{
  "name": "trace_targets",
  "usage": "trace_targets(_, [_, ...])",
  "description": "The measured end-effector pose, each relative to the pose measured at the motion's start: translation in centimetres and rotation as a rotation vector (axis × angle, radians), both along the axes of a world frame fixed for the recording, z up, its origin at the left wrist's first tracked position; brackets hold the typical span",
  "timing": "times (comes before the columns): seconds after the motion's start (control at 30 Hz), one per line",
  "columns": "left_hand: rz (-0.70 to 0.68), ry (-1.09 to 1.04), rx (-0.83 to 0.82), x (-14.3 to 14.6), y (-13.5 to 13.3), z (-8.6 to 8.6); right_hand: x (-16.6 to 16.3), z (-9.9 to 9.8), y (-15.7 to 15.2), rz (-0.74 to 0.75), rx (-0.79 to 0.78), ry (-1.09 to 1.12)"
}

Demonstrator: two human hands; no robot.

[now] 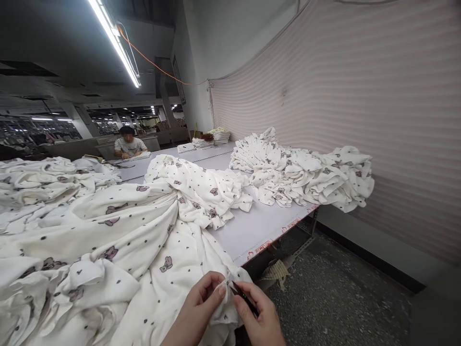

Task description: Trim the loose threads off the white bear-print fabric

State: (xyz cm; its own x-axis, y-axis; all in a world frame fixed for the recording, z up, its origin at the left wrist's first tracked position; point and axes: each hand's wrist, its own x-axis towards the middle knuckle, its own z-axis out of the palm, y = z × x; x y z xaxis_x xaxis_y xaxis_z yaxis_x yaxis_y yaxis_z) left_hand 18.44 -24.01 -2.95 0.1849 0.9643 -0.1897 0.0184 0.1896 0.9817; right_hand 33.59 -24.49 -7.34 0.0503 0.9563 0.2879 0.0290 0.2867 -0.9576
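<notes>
While the table (pixel 255 223) bears cloth (pixel 133 228), the left hand (pixel 200 305) pinches some.

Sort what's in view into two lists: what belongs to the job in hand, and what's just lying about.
Seemingly in the job:
printed white fabric, pinched by the left hand
slim dark tool, in the right hand
table

Apparently lying about:
folded stacks
beige cloth below the table edge
</notes>
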Motion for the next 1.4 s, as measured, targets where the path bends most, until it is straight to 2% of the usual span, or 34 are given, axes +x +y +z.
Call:
trace_targets(0.13, [-0.038, -0.001, 0.027, -0.1, 0.0, 0.4, 0.1, -0.3, 0.0, 0.008, -0.030, -0.047])
trace_targets(0.33, [-0.063, -0.046, -0.020, -0.3, 0.1, 1.3, 0.4, 0.1, 0.6, 0.141, -0.053, -0.017])
trace_targets(0.47, [-0.050, -0.036, -0.026, -0.2, -0.1, 1.9, 0.4, 0.0, 0.5, 0.138, -0.075, -0.045])
trace_targets(0.57, [-0.072, -0.007, -0.032, -0.2, -0.3, 2.4, 0.1, -0.2, 0.5, 0.131, -0.121, 0.051])
trace_targets(0.67, [-0.100, -0.011, -0.043, -0.2, -0.4, 2.5, 0.3, -0.2, 0.6, 0.217, -0.168, 0.133])
trace_targets(0.8, [-0.083, 0.034, 0.008, -0.1, -0.5, 2.5, 1.0, 0.1, 0.4, 0.278, -0.215, 0.066])
trace_targets(0.87, [-0.026, 0.134, 0.038, 0.0, -0.5, 2.4, 1.2, 0.5, 0.0, 0.210, -0.177, -0.007])
trace_targets(0.97, [0.022, 0.264, 0.087, 0.4, -0.6, 1.9, 1.1, 1.4, -0.8, 0.062, 0.010, -0.215])
trace_targets(1.07, [0.008, 0.284, 0.116, 1.0, -0.8, 1.5, 1.0, 1.8, -1.1, 0.028, 0.110, -0.396])
trace_targets(1.17, [0.081, 0.174, 0.179, 0.4, -0.5, 2.2, 1.7, 0.4, -0.8, -0.015, 0.030, -0.319])
trace_targets(1.27, [0.236, -0.011, 0.261, -2.6, 1.0, 4.5, 3.0, -3.3, -0.3, -0.142, -0.163, -0.170])
trace_targets(1.33, [0.323, -0.091, 0.328, -5.1, 2.5, 6.4, 3.5, -5.8, 0.3, -0.230, -0.270, -0.170])
trace_targets(1.4, [0.372, -0.124, 0.379, -6.7, 3.7, 7.6, 3.5, -7.6, 0.9, -0.231, -0.309, -0.170])
